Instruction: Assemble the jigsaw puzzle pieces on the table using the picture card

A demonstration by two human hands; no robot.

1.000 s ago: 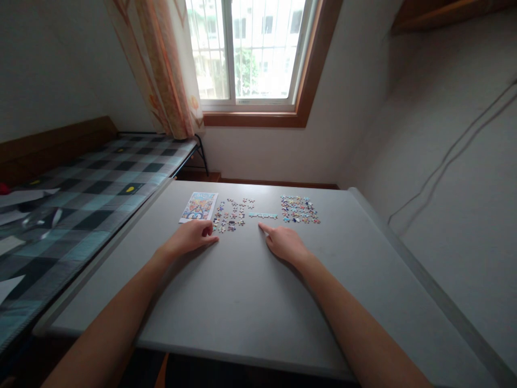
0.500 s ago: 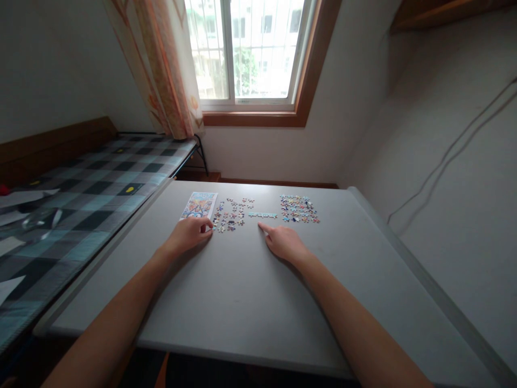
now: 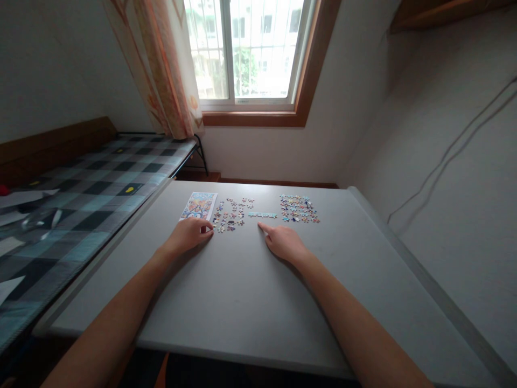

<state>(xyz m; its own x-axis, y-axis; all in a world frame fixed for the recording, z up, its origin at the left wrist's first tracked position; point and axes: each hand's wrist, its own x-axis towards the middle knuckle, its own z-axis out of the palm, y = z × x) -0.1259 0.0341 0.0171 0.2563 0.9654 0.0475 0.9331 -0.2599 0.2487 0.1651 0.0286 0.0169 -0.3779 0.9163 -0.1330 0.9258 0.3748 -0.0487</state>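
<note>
My left hand (image 3: pixel 189 235) rests on the grey table (image 3: pixel 242 291), fingers curled, their tips together just below the corner of a colourful picture card (image 3: pixel 198 205) and beside a loose group of small puzzle pieces (image 3: pixel 232 212). Whether a piece sits under those fingertips is hidden. My right hand (image 3: pixel 286 243) lies on the table with its index finger stretched out and touching the surface, the other fingers curled under. The fingertip is just below a short teal strip of joined pieces (image 3: pixel 262 215). A denser patch of puzzle pieces (image 3: pixel 299 208) lies to the right.
A bed with a checked blue cover (image 3: pixel 81 194) runs along the table's left edge. A window (image 3: pixel 246 51) with a patterned curtain (image 3: pixel 161 70) is behind the table. A white wall (image 3: pixel 452 161) stands close on the right.
My left hand has slid a little up and left, from the lower edge of the loose pieces to the card's corner. My right hand has stayed put.
</note>
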